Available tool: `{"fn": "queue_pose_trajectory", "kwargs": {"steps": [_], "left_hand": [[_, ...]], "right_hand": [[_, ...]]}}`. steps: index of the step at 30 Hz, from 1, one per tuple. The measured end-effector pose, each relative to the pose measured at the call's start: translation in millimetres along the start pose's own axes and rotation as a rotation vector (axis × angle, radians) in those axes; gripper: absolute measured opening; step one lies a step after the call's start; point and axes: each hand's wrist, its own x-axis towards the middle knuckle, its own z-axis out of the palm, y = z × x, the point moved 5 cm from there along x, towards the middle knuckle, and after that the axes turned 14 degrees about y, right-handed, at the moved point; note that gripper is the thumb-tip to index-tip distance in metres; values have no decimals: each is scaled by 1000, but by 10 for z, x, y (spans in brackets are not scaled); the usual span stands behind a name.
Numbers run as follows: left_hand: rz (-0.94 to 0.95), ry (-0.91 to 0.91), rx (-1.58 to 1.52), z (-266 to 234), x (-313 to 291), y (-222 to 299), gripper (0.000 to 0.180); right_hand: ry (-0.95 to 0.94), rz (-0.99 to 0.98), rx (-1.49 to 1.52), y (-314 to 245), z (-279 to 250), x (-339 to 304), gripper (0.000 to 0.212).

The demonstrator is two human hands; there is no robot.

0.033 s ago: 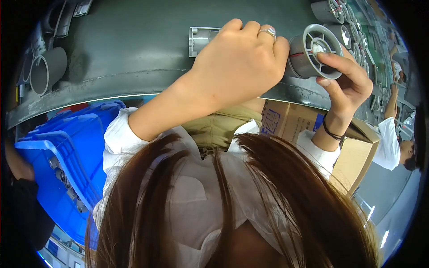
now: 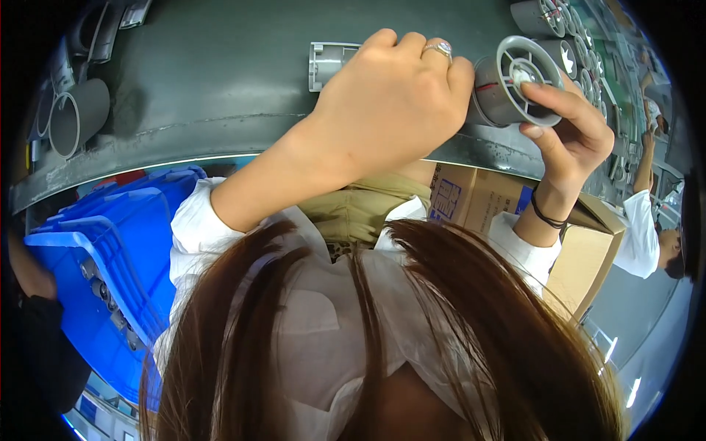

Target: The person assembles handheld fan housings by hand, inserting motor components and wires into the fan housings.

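Note:
My right hand (image 2: 577,128) holds a grey cylindrical housing (image 2: 494,104) by its flared, spoked ring, with thumb and forefinger at the front face. White stuff shows at the ring's hub, and a short red wire lies along the housing's side. My left hand (image 2: 397,92), with a ring on one finger, is curled closed against the rear end of the housing. Its fingertips are hidden under the back of the hand, so what they grip cannot be seen. Just left of that hand, a grey half-round plastic part (image 2: 329,66) lies on the dark green bench (image 2: 213,66), partly covered by the hand.
Several similar grey housings (image 2: 531,20) stand in rows at the far right. Grey tubes (image 2: 90,106) rest at the left. Below the bench edge are stacked blue bins (image 2: 62,239) and an open cardboard box (image 2: 588,253). Other people (image 2: 638,239) are at both sides.
Both hands and the housing have shifted very slightly up and away from me. The grip looks the same.

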Motion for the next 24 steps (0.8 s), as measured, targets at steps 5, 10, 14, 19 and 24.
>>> {"fn": "queue_pose_trajectory", "kwargs": {"steps": [5,10,14,19,24], "left_hand": [[-42,-28,10,28,-15,-67,12],[-33,-39,9,21,-9,-52,13],[-20,7,29,27,-27,-57,15],[-67,-15,45,28,-54,-18,15],[-43,15,72,26,-90,-18,16]], "right_hand": [[59,-48,-15,58,75,-44,38],[172,-36,-54,-16,107,-115,34],[211,-54,-43,-33,174,-156,35],[351,-16,-111,7,171,-245,34],[239,19,-135,16,122,-239,35]]}}
